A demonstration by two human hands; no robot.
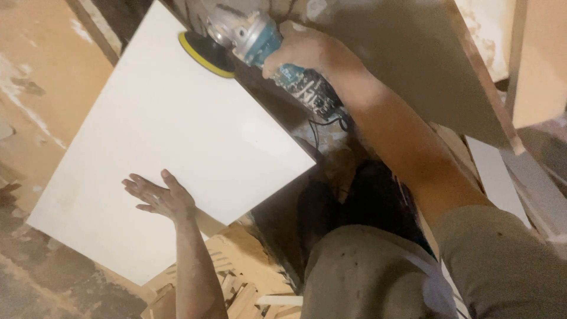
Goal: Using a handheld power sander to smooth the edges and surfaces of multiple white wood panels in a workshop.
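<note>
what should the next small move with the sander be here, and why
Probably ease the yellow sanding disc flat onto the white panel and sweep inward. The disc sits at the panel's upper edge, tilted, while the right hand holds the power sander and the left hand lies open on the panel, steadying it.

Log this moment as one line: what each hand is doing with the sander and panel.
left hand: flat on white panel | right hand: gripping angle sander | yellow-rimmed disc: at panel's top edge
</note>
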